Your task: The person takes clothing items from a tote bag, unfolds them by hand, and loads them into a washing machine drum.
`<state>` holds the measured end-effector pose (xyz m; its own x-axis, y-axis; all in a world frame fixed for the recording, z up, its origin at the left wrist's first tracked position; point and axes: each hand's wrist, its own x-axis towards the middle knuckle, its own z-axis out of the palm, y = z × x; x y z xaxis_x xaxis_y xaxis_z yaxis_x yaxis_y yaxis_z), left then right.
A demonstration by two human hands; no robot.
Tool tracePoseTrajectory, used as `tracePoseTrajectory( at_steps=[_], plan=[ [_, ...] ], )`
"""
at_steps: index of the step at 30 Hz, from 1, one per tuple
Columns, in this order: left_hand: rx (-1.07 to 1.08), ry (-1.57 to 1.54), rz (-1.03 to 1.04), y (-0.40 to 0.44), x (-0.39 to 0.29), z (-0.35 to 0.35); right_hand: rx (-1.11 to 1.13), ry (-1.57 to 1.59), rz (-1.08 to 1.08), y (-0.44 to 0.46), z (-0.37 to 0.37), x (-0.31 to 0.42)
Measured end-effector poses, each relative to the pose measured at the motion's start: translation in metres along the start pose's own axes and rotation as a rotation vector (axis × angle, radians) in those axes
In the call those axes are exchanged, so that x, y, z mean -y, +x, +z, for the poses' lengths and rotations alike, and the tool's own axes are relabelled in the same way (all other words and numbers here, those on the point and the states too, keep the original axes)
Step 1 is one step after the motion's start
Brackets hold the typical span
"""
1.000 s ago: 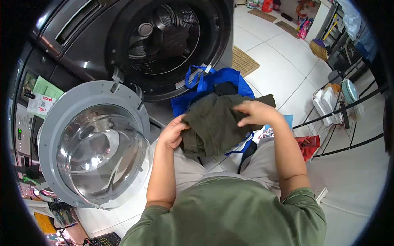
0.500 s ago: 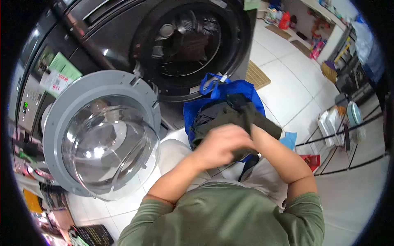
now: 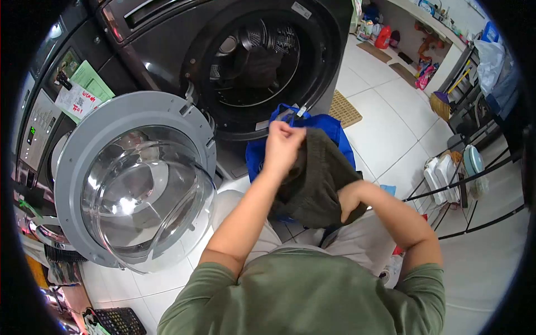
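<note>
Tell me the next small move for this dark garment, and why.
I'd probably draw the right hand outward to spread the garment a little: the left hand pinches its upper edge, the right holds it lower down, and the cloth between them hangs in folds over the blue bag.

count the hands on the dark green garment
2. The left hand grips the upper edge of the garment, in front of the washer opening; the right hand holds its lower right side, fingers partly hidden. No other hand shows.
</note>
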<state>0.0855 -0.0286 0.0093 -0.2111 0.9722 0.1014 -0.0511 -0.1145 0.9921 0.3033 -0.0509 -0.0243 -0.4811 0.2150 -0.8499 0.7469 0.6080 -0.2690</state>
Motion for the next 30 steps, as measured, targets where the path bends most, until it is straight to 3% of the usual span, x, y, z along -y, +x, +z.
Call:
tracePoseTrajectory(
  at_steps=[1, 2, 3, 4, 5, 6, 7, 8, 9, 12, 14, 15, 16, 18, 20, 21, 22, 23, 24, 25, 26, 29, 30],
  plan=[
    [0.039, -0.134, -0.147, 0.008, 0.015, -0.01, 0.068, -0.072, 0.056, -0.02, -0.023, 0.01],
    [0.079, -0.268, -0.296, 0.011, 0.029, -0.021, -0.176, -0.037, 0.096, -0.048, -0.033, 0.011],
    [0.286, -0.187, -0.253, 0.001, 0.041, -0.03, -0.279, 0.008, 0.087, -0.072, -0.053, 0.01],
    [0.578, -0.132, -0.326, -0.004, 0.067, -0.045, -0.576, 0.094, 0.108, -0.097, -0.065, 0.003],
    [0.747, 0.156, -0.258, -0.021, 0.071, -0.051, -0.698, 0.09, 0.2, -0.131, -0.088, 0.004],
    [0.909, 0.447, -0.181, -0.035, 0.071, -0.056, -0.833, 0.257, 0.054, -0.152, -0.102, -0.007],
    [0.979, 0.507, -0.116, -0.041, 0.066, -0.058, -0.891, 0.461, -0.246, -0.169, -0.112, -0.018],
    [1.048, 0.564, -0.046, -0.045, 0.055, -0.058, -1.033, 0.302, -0.332, -0.181, -0.127, -0.031],
    [1.108, 0.534, -0.16, -0.043, 0.038, -0.058, -1.181, 0.269, -0.275, -0.188, -0.14, -0.038],
    [0.95, 0.675, -0.276, -0.036, -0.015, -0.064, -1.684, 0.156, 0.074, -0.177, -0.168, -0.065],
    [0.747, 0.235, -0.228, -0.026, -0.01, -0.086, -1.885, -0.128, 0.286, -0.144, -0.172, -0.09],
    [0.604, -0.069, -0.146, -0.029, -0.024, -0.083, -1.779, -0.051, 0.434, -0.138, -0.165, -0.067],
    [0.495, -0.26, -0.083, -0.027, -0.044, -0.079, -1.735, 0.08, 0.354, -0.125, -0.159, -0.058],
    [0.708, -0.391, -0.014, -0.015, -0.067, -0.086, -1.599, 0.333, -0.057, -0.118, -0.139, -0.02],
    [0.859, -0.075, 0.033, -0.005, -0.08, -0.086, -1.45, 0.838, -0.426, -0.097, -0.109, 0.014],
    [0.787, -0.018, -0.025, -0.006, -0.085, -0.078, -1.422, 1.0, -0.478, -0.097, -0.092, 0.037],
    [0.717, 0.039, -0.081, -0.007, -0.086, -0.07, -1.634, 0.959, -0.551, -0.073, -0.075, 0.044],
    [0.629, 0.06, -0.028, -0.008, -0.08, -0.065, -1.687, 0.937, -0.601, -0.07, -0.06, 0.064],
    [0.616, 0.029, -0.033, -0.007, -0.079, -0.064, -1.503, 1.143, -0.732, -0.056, -0.049, 0.078],
    [0.608, -0.004, -0.045, -0.006, -0.078, -0.066, -1.609, 0.798, -0.71, -0.052, -0.044, 0.09],
    [0.607, -0.035, -0.065, -0.007, -0.075, -0.065, -1.656, 0.709, -0.634, -0.033, -0.039, 0.099],
    [0.669, 0.168, 0.021, -0.034, -0.088, -0.034, -1.767, 0.7, -0.537, -0.008, -0.04, 0.102],
    [0.663, 0.353, 0.072, -0.039, -0.08, -0.032, -1.612, 0.747, -0.378, -0.015, -0.042, 0.098]
  ],
)
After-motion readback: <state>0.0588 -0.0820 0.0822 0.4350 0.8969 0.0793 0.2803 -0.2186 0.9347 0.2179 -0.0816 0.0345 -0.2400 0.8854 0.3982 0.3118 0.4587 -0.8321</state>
